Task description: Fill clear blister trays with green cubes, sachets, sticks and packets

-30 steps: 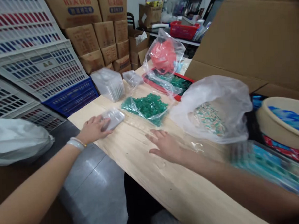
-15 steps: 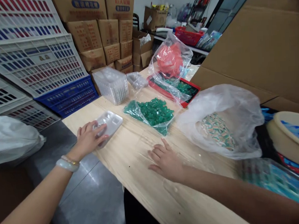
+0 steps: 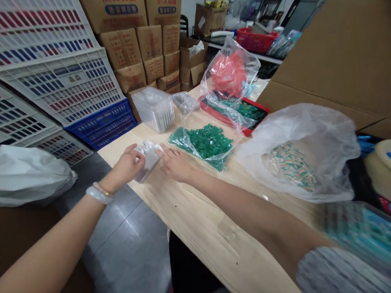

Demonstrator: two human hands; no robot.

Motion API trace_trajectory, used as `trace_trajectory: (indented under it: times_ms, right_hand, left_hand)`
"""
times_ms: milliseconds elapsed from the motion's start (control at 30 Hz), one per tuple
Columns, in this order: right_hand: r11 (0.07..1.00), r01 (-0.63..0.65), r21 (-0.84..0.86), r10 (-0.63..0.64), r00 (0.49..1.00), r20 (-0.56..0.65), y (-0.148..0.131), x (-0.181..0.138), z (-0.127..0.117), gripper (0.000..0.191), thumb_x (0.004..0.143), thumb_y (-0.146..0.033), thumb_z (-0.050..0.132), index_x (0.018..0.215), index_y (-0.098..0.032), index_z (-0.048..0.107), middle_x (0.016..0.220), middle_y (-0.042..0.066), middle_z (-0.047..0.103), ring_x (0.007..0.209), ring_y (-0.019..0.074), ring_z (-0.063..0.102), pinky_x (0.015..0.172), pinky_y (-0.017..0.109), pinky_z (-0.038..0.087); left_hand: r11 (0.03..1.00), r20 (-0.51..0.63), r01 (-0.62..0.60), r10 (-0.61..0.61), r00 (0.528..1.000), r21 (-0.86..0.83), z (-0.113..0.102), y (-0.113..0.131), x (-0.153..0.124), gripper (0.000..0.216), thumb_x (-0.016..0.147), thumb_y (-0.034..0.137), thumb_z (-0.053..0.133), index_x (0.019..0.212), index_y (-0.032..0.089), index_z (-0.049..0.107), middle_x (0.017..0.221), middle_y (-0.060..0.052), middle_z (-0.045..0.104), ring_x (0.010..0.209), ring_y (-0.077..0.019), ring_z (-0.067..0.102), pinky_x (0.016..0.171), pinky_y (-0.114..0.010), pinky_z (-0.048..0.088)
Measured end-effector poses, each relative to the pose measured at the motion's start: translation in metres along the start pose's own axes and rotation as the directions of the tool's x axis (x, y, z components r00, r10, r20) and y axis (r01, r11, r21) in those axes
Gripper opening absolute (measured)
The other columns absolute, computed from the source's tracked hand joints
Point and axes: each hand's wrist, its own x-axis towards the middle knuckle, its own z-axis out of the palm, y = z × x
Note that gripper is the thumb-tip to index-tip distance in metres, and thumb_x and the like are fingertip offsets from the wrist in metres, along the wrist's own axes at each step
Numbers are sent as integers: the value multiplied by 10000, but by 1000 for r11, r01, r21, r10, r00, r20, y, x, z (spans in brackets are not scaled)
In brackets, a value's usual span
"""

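A flat, clear plastic piece (image 3: 148, 166), like a shallow tray or packet, lies near the table's left edge. My left hand (image 3: 129, 163) has its fingers curled over the far left side of this plastic, gripping it. At the right corner, my right hand (image 3: 176, 163) touches the plastic with its fingertips; its fingers are stretched out and the thumb is apart. Just right of that hand is a clear bag of green pieces (image 3: 208, 141), spread flat. Beyond the plastic stands a stack of clear trays (image 3: 155, 109).
A red tray (image 3: 246, 132) with green pieces sits behind, beside a bag of red packets (image 3: 228, 73). To the right are a white bag (image 3: 335, 153) of small striped pieces and a beige tub (image 3: 382, 168). Crates (image 3: 72, 78) and cartons (image 3: 121, 48) are stacked at the left.
My right hand has moved left from the middle of the table to the clear plastic. My left hand's fingers have curled from lying flat. The view has shifted slightly.
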Motion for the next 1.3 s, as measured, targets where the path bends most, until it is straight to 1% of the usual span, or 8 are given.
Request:
trace_trajectory:
  times_ms: [167, 367, 600, 667, 833, 933, 1067, 1300]
  right_hand:
    - [978, -165, 131, 187, 966, -178, 14, -69, -50, 537, 832, -347, 401, 1307, -134, 271, 1350, 137, 279, 1206, 224, 297, 969, 381, 286]
    - [876, -471, 103, 480, 832, -279, 31, -269, -72, 399, 847, -296, 364, 1227, -179, 395, 1115, 113, 517, 1078, 199, 435, 909, 372, 369]
    - [849, -484, -213, 498, 867, 17, 18, -362, -39, 522, 770, -496, 439, 1232, -254, 428, 1349, 100, 318, 1225, 322, 250, 965, 525, 208]
    - [828, -506, -241, 519, 855, -9, 13, -370, -43, 534, 766, -496, 444, 1235, -242, 426, 1334, 116, 339, 1213, 323, 269, 959, 528, 206]
    - [923, -337, -185, 322, 941, -105, 8, -262, -66, 498, 807, -421, 424, 1233, -163, 414, 1248, 165, 421, 1143, 281, 356, 933, 468, 272]
    - [986, 159, -48, -158, 987, 35, 6, -112, -60, 356, 840, -310, 410, 1179, -213, 460, 1160, 82, 508, 1058, 192, 437, 867, 334, 352]
    - [933, 352, -72, -320, 906, 278, 8, 38, -24, 239, 793, -246, 494, 999, -162, 580, 1028, 92, 567, 968, 202, 488, 761, 290, 368]
    - [913, 404, 59, -392, 824, 409, 22, 72, -6, 146, 746, -200, 508, 787, -151, 639, 829, 59, 630, 747, 145, 532, 610, 220, 314]
  left_hand:
    - [997, -203, -66, 60, 977, -26, -39, 57, -55, 190, 727, 332, 371, 681, 205, 505, 1220, -63, 471, 1177, -201, 390, 964, -412, 350]
    - [832, 345, -552, 534, 772, -52, 41, 99, -154, 241, 731, 307, 388, 717, 347, 626, 1221, 77, 491, 1066, -187, 512, 885, -370, 470]
    - [703, 513, -696, 655, 555, -143, 67, 122, -120, 355, 840, 204, 295, 1100, 238, 535, 1320, -16, 391, 1227, -168, 324, 1037, -361, 264]
    - [697, 462, -697, 680, 569, -168, 57, 124, -102, 325, 848, 267, 326, 1099, 227, 529, 1331, -27, 376, 1229, -166, 318, 1034, -346, 257]
    - [980, 85, -165, 157, 984, 110, 33, 59, -36, 418, 782, 456, 435, 1119, 224, 519, 1298, -72, 407, 1207, -269, 323, 984, -457, 257]
    - [971, 63, 118, -133, 989, 208, 30, 7, -9, 493, 661, 527, 553, 1071, 254, 559, 1303, -72, 388, 1193, -321, 317, 960, -495, 245]
    - [993, 166, 13, -33, 986, 118, 36, -28, -5, 385, 684, 509, 534, 1004, 303, 590, 1307, -7, 371, 1204, -239, 317, 987, -385, 242]
    - [986, 234, -166, 166, 958, -20, 31, -49, -3, 331, 746, 475, 481, 1004, 299, 590, 1311, -13, 365, 1222, -211, 282, 995, -383, 198]
